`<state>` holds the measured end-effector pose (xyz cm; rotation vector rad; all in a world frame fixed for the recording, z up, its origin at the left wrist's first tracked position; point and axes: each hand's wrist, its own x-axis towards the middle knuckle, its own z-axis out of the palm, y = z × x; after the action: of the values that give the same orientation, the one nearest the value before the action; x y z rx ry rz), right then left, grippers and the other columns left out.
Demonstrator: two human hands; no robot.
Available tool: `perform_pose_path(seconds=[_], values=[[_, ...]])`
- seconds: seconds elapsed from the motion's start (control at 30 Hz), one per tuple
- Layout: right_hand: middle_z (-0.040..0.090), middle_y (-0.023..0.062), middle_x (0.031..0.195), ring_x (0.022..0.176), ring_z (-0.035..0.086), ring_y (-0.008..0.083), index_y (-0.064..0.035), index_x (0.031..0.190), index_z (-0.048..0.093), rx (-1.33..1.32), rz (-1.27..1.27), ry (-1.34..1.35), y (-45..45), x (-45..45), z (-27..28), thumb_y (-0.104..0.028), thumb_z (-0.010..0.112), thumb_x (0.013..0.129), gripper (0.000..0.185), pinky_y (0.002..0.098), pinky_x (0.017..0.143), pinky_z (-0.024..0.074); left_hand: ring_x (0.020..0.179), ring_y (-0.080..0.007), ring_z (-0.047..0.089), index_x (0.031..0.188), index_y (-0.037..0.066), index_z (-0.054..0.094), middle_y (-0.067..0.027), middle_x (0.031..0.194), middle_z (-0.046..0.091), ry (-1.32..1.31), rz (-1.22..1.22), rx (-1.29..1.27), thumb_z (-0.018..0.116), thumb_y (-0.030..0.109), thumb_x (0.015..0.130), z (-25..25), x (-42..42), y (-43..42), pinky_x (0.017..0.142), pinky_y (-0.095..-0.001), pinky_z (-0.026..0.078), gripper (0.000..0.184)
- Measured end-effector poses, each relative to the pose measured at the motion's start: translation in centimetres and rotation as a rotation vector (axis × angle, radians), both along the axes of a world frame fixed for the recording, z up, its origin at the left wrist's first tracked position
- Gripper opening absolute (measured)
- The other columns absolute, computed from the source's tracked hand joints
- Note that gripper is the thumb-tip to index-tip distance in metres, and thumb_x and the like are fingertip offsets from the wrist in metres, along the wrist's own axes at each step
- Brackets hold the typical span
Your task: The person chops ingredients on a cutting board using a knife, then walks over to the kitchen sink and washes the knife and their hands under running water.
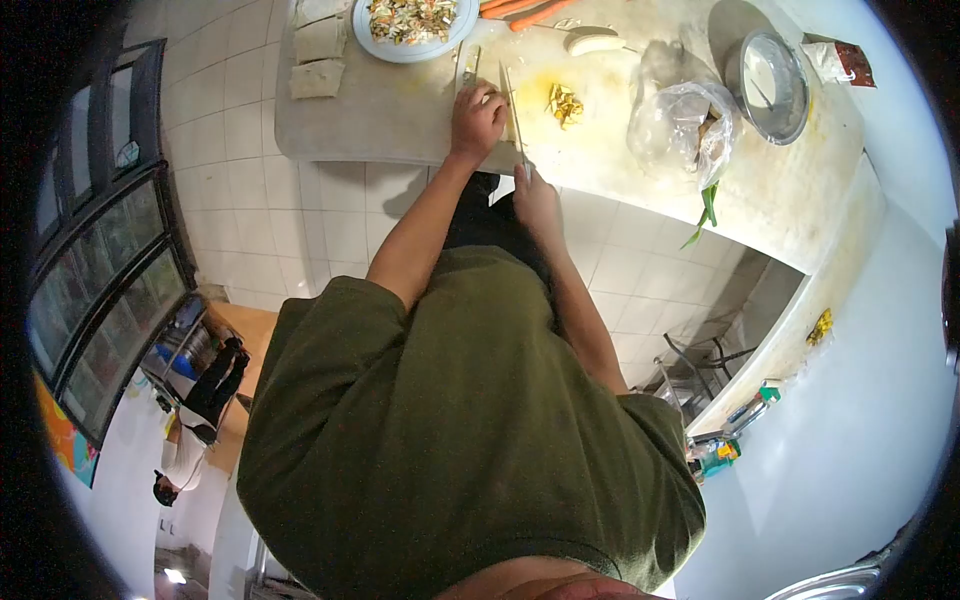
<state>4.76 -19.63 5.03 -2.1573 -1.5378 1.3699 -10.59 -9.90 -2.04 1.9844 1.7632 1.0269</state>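
Observation:
My right hand (538,205) is closed round the handle of a knife (516,115) at the table's near edge, its blade pointing away from me. Just left of the blade, my left hand (478,122) rests on the tabletop with curled fingers. Whatever lies under those fingers is too small to make out. A narrow flat strip (468,62) lies beyond them; its kind is unclear. To the right of the knife sits a small heap of yellow-brown pieces (565,105). Farther back lies a pale, banana-shaped piece of produce (595,44).
A plate (362,40) of chopped mix stands at the back, beside flat pale squares (317,79). Carrots (540,14) lie behind. At right are a plastic bag (715,125), green stalks (708,212), a metal bowl (798,95) and a packet (853,66). Another person (190,440) stands far left.

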Motion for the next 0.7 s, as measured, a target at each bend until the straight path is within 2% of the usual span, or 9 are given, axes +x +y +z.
perform_pose_path(seconds=[0.07, 0.17, 0.27, 0.37, 0.57, 0.7], values=[[0.066, 0.0331, 0.092, 0.092, 0.063, 0.0517, -0.0002, 0.114, 0.061, -0.042, 0.006, -0.018, 0.3, -0.5, 0.7, -0.046, 0.044, 0.102, 0.05, 0.0567, 0.077, 0.0512, 0.095, -0.0332, 0.059, 0.086, 0.007, 0.067, -0.0091, 0.1, 0.063, 0.041, 0.009, 0.019, 0.07, 0.008, 0.078, 0.0, 0.1, 0.1, 0.086, -0.0457, 0.046, 0.009], [0.066, 0.0341, 0.093, 0.092, 0.063, 0.0517, -0.0007, 0.115, 0.06, -0.005, -0.059, 0.054, -0.6, -1.0, -2.1, -0.047, 0.043, 0.102, 0.051, 0.0569, 0.077, 0.0515, 0.093, -0.0331, 0.059, 0.085, 0.007, 0.066, -0.0088, 0.1, 0.063, 0.069, 0.015, -0.016, 0.07, 0.008, 0.077, 0.4, 0.3, 0.2, 0.087, -0.0462, 0.045, 0.009], [0.065, 0.0345, 0.096, 0.093, 0.063, 0.0522, -0.0004, 0.117, 0.059, 0.012, -0.078, -0.005, -1.0, -2.3, -4.3, -0.046, 0.042, 0.103, 0.051, 0.0571, 0.078, 0.0517, 0.095, -0.0328, 0.059, 0.084, 0.007, 0.066, -0.0089, 0.099, 0.063, 0.065, 0.018, 0.002, 0.071, 0.009, 0.077, 0.5, 0.3, 0.2, 0.088, -0.0462, 0.045, 0.009], [0.065, 0.0345, 0.099, 0.094, 0.063, 0.0526, -0.0005, 0.122, 0.058, -0.089, -0.075, 0.058, -0.3, -2.7, -3.9, -0.046, 0.041, 0.103, 0.052, 0.0573, 0.081, 0.0517, 0.098, -0.0322, 0.06, 0.084, 0.007, 0.066, -0.0088, 0.1, 0.063, 0.107, 0.023, -0.018, 0.071, 0.009, 0.077, 0.6, 0.4, 0.2, 0.09, -0.0457, 0.044, 0.008], [0.065, 0.0353, 0.095, 0.094, 0.063, 0.0523, 0.0028, 0.117, 0.06, 0.018, -0.066, 0.001, -1.4, -2.2, -2.3, -0.045, 0.04, 0.103, 0.054, 0.0563, 0.08, 0.0522, 0.099, -0.0306, 0.06, 0.086, 0.009, 0.069, -0.008, 0.102, 0.064, 0.092, 0.011, 0.007, 0.07, 0.011, 0.079, 0.4, 0.1, 0.2, 0.093, -0.047, 0.043, 0.007], [0.065, 0.0345, 0.089, 0.089, 0.064, 0.0519, 0.0052, 0.107, 0.063, 0.091, -0.184, -0.014, -0.2, -2.6, -3.2, -0.045, 0.041, 0.104, 0.055, 0.0555, 0.076, 0.0515, 0.097, -0.031, 0.059, 0.091, 0.01, 0.072, -0.007, 0.099, 0.064, 0.162, 0.004, -0.034, 0.069, 0.017, 0.082, 1.5, 0.0, -0.3, 0.09, -0.0474, 0.044, 0.012]])
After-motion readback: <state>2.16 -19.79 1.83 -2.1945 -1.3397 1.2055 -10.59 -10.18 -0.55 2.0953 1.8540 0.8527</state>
